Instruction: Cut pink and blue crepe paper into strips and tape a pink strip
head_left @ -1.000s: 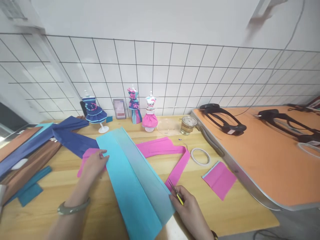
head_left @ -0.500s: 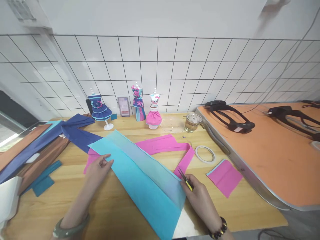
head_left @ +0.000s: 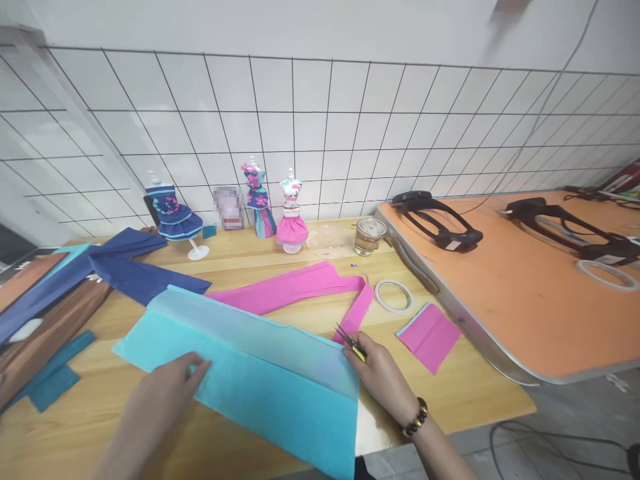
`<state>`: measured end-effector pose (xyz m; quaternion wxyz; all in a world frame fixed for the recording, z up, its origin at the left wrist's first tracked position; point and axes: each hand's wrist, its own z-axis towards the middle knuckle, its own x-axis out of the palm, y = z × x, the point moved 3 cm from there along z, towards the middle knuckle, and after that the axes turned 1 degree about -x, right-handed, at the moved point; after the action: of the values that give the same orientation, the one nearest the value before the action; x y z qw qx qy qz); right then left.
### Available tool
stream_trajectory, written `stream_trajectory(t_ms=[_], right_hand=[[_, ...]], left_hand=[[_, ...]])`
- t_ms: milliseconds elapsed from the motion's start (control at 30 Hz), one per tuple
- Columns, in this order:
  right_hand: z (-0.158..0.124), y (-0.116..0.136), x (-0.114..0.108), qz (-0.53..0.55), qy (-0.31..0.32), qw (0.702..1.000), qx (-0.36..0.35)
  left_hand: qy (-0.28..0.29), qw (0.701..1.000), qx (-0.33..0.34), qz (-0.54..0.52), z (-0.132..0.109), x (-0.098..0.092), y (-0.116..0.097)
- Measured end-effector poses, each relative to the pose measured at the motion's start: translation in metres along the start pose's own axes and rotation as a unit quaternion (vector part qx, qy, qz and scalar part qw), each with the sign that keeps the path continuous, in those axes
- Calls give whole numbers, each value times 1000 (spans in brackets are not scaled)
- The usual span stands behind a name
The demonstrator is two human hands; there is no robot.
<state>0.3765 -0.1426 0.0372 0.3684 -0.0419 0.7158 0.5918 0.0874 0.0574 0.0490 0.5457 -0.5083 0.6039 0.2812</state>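
Note:
A long folded sheet of turquoise paper [head_left: 260,373] lies across the wooden table [head_left: 480,393] in front of me. My left hand [head_left: 165,393] rests on its left part with the fingers spread flat. At the sheet's right end my right hand [head_left: 383,377] is closed around small scissors with yellow handles [head_left: 350,341] and touches the sheet's edge. A long pink paper strip [head_left: 300,287] lies just behind the turquoise sheet, partly covered by it.
A pink paper square [head_left: 430,337] and a tape ring [head_left: 393,295] lie to the right. Dark blue and brown sheets [head_left: 75,280] are at the left. Small dress mannequins [head_left: 291,213] and a glass jar [head_left: 369,235] stand by the tiled wall. An orange table [head_left: 525,287] with black headsets adjoins on the right.
The turquoise sheet has been turned from running away from me to lying almost crosswise. My left hand slid down and left with it; my right hand kept the scissors.

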Motion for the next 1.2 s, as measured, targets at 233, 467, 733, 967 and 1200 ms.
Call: stream_trajectory(t_ms=[233, 467, 733, 967, 1200], right_hand=[[1, 2, -8, 7, 4, 1000, -28], [2, 5, -8, 21, -10, 1000, -14], [-11, 5, -34, -36, -23, 999, -14], [-27, 17, -31, -102, 75, 990, 54], [-23, 17, -26, -216, 67, 969, 99]], left_hand=[[26, 886, 462, -36, 28, 12, -152], [152, 805, 565, -100, 38, 38, -199], [153, 813, 548, -125, 40, 37, -197], [155, 825, 525, -145, 41, 41, -196], [163, 829, 512, -155, 44, 44, -196]])
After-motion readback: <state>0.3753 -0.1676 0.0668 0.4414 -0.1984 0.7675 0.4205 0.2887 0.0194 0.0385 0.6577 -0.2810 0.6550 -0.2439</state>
